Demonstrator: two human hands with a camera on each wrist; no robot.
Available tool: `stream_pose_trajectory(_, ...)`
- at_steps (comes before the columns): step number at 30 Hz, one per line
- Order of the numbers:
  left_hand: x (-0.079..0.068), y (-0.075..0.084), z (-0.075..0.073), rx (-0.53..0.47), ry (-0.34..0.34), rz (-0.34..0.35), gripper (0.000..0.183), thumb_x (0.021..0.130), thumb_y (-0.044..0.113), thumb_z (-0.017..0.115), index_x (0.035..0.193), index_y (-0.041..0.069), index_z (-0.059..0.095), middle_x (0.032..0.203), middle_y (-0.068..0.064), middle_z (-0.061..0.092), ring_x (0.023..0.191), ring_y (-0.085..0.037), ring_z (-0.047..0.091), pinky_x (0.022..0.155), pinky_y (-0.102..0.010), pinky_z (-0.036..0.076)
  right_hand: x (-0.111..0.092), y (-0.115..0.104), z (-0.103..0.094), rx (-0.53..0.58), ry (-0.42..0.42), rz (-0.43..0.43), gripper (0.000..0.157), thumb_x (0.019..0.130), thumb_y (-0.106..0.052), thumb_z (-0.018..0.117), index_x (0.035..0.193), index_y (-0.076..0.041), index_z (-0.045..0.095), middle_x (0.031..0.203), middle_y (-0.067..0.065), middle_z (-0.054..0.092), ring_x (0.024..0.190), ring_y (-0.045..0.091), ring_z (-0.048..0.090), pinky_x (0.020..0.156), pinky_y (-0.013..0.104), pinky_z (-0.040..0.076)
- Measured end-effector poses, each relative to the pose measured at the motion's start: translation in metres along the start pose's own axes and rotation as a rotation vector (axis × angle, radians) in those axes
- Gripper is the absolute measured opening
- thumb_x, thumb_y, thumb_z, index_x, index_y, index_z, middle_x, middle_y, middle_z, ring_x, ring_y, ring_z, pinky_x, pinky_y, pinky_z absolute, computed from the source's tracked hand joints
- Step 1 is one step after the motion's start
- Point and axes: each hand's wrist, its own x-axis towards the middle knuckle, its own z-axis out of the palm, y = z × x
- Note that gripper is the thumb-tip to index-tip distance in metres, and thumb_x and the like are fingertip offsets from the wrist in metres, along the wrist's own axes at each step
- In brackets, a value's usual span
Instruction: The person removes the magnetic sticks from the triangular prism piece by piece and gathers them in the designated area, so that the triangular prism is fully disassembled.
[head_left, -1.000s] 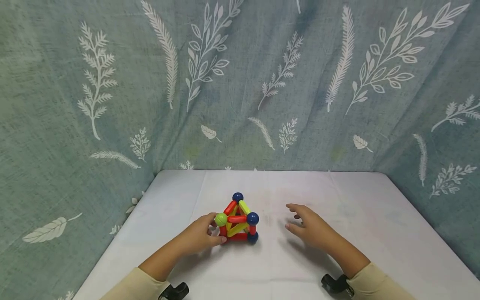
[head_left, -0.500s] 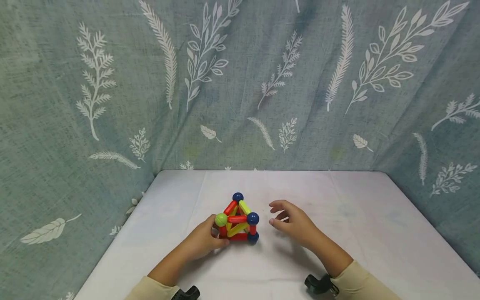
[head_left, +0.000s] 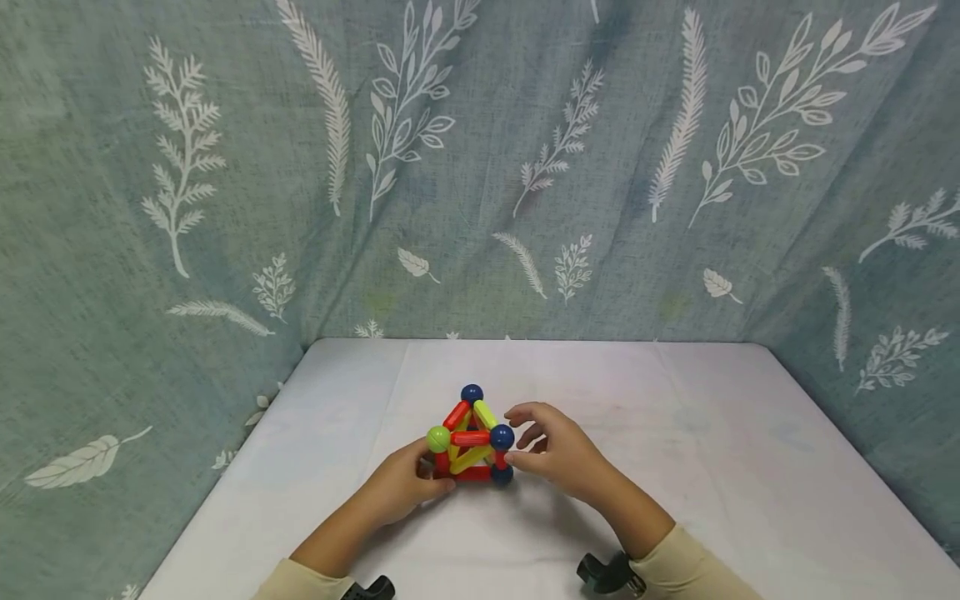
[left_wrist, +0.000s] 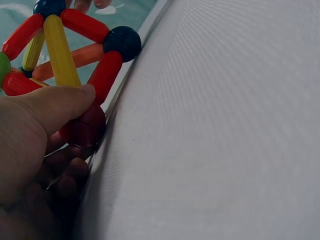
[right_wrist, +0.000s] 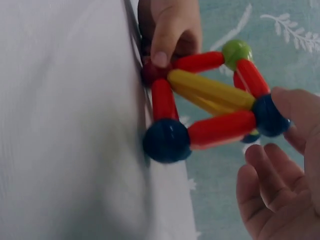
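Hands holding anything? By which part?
Left hand holds the model by its dark red ball. Right hand is at a blue ball; grip unclear.

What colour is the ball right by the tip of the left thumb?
Dark red. The ball shows best in the left wrist view.

Blue-green fabric (head_left: 465,279) is hanging across the far side and is running on along the left and right, creasing softly at the far corners. White leaf prints are decorating it: feathery fronds (head_left: 684,117), outlined sprigs (head_left: 813,117) and small single leaves (head_left: 78,467). A desk (head_left: 540,342) with rounded far corners is reaching the fabric, and a faintly creased white cloth (head_left: 712,450) is covering it. Soft light is falling across the scene.
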Motion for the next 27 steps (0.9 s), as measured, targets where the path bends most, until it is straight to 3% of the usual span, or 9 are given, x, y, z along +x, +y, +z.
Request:
stream_pose_trajectory(5, -0.001, -0.002, -0.001, -0.001, 0.003, 0.002, 0.061, 0.081, 0.033, 0.091, 0.134, 0.022, 0.063, 0.087, 0.001, 0.061, 0.079, -0.018, 0.054, 0.065, -0.032, 0.043, 0.003, -0.004, 0.013, -0.042, 0.034, 0.009, 0.044, 0.089, -0.023, 0.086, 0.128, -0.02, 0.065, 0.123, -0.003, 0.066, 0.095, 0.014, 0.067, 0.083, 0.032, 0.059)
stream_pose_trajectory(9, -0.001, -0.002, -0.002, -0.02, 0.001, 0.012, 0.064, 0.081, 0.035, 0.091, 0.136, 0.023, 0.063, 0.087, 0.002, 0.06, 0.079, -0.018, 0.054, 0.064, -0.032, 0.043, 0.003, -0.007, 0.019, -0.064, 0.071, 0.021, 0.043, 0.088, -0.021, 0.086, 0.125, -0.021, 0.064, 0.121, -0.002, 0.068, 0.09, 0.012, 0.066, 0.076, 0.026, 0.057)
stream_pose_trajectory(18, -0.002, -0.004, 0.002, -0.025, 0.036, -0.014, 0.058, 0.081, 0.033, 0.091, 0.131, 0.024, 0.065, 0.091, 0.004, 0.063, 0.081, -0.016, 0.055, 0.067, -0.031, 0.046, 0.003, -0.014, 0.03, -0.089, 0.145, 0.016, 0.04, 0.088, -0.021, 0.086, 0.123, -0.018, 0.065, 0.12, -0.001, 0.07, 0.086, 0.012, 0.064, 0.068, 0.025, 0.056)
stream_pose_trajectory(27, -0.001, -0.002, 0.002, -0.015, 0.043, -0.02, 0.058, 0.081, 0.032, 0.091, 0.132, 0.023, 0.065, 0.09, 0.004, 0.063, 0.082, -0.016, 0.055, 0.068, -0.033, 0.047, 0.006, -0.015, 0.037, -0.095, 0.203, 0.076, 0.037, 0.089, -0.023, 0.085, 0.119, -0.018, 0.065, 0.096, -0.005, 0.068, 0.078, 0.013, 0.062, 0.062, 0.025, 0.055)
